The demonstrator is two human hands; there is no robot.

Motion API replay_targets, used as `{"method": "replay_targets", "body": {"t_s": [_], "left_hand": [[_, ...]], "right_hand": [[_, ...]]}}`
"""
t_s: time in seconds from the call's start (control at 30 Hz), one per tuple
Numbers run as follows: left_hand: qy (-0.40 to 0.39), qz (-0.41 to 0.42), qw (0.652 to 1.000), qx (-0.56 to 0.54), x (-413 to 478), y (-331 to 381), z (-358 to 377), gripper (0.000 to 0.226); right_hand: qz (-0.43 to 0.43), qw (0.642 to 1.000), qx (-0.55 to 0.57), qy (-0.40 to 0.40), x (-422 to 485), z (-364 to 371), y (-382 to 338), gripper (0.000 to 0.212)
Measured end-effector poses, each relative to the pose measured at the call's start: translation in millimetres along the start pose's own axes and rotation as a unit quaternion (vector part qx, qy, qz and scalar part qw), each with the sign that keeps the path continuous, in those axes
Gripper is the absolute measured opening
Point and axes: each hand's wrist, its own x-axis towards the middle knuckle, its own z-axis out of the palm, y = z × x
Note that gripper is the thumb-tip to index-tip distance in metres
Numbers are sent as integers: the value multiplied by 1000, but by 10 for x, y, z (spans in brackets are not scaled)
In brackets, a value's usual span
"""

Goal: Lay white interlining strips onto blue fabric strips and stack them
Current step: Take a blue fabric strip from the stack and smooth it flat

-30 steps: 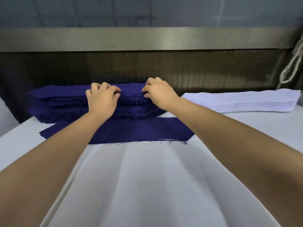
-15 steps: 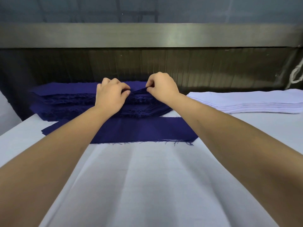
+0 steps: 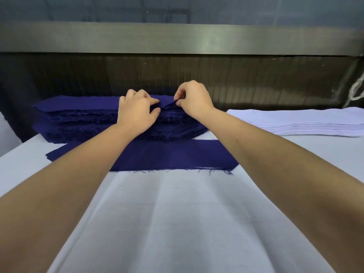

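The white interlining stack [image 3: 315, 123] runs off the right edge; the left forearm [image 3: 88, 174] covers part of the front blue strip [image 3: 167, 156]

Stacked cut strips [image 3: 78, 115] (cloth-covered table [image 3: 177, 223]) suggest a garment workshop.

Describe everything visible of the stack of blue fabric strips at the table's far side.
The stack of blue fabric strips is a thick, slightly uneven pile of dark woven cloth with frayed near edges. It lies flat on the table, at its far side, behind a single blue strip, left of the white interlining pile. The left hand and right hand pinch its top layer, raising a small fold.
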Motion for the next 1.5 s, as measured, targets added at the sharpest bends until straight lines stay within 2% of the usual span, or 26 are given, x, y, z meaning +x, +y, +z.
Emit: {"method": "replay_targets", "body": {"t_s": [0.2, 0.33, 0.47, 0.67, 0.77, 0.9, 1.0, 1.13, 1.33, 1.43, 1.5], "left_hand": [[25, -22, 998, 44, 14, 49, -16, 40], [47, -90, 995, 18, -23, 18, 12, 34], [74, -100, 992, 25, -71, -60, 8, 30], [100, -100, 989, 33, -214, -162, -27, 25], [120, -54, 990, 39, -371, -111, -30, 22], [144, 25, 987, 63, -597, 36, -44, 15], [132, 76, 984, 87, -681, 153, -78, 12], [107, 105, 983, 103, -773, 271, -107, 16], [70, 161, 978, 114, -895, 332, -90, 24], [82, 215, 966, 115, -936, 437, -78, 11], [87, 253, 957, 114, -962, 507, -75, 17]], "right_hand": [[22, 993, 116, 31, -4, -29, 17, 11], [7, 996, 67, 56, -54, 24, 58, 7], [-9, 994, 28, 101, -150, 33, 58, 9], [-1, 990, 85, 114, -397, -130, 216, 10], [-15, 990, 109, 94, -635, -297, 408, 11], [-17, 998, 45, 34, -1012, -494, 730, 10], [2, 1000, 15, 10, -1260, -646, 943, 13], [-17, 998, -60, 3, -1521, -901, 1165, 11], [-3, 994, -109, 20, -1800, -1280, 1550, 9], [7, 991, -130, 11, -1866, -1472, 1726, 11], [22, 988, -154, 4, -1868, -1581, 1824, 12]]}}
